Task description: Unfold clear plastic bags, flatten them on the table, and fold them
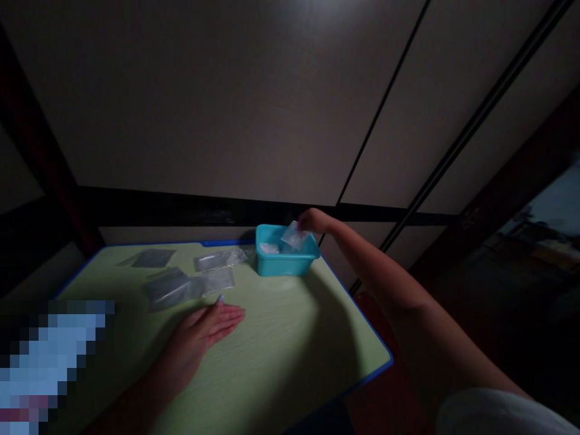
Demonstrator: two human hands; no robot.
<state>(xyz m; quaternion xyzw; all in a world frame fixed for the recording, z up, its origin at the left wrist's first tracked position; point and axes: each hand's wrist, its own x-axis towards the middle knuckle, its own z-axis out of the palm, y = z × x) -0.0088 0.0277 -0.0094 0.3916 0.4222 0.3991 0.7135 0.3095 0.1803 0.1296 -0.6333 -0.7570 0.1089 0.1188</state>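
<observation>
My right hand (315,221) pinches a small clear plastic packet (293,235) just over the turquoise plastic bin (285,264). Inside the bin lies at least one more whitish packet (269,248). My left hand (212,323) rests low over the table, fingers stretched out and holding nothing. Beyond it several clear plastic bags lie flat: one nearer bag (170,290), one beside it (217,281), one close to the bin (217,260) and a greyish one (154,258) farther left. What the packets contain is too dim to make out.
The pale yellow-green table (272,362) has a blue edge (374,371) and stands against a panelled wall (226,109). A pixelated bright patch (49,362) covers the lower left. Dark floor lies to the right.
</observation>
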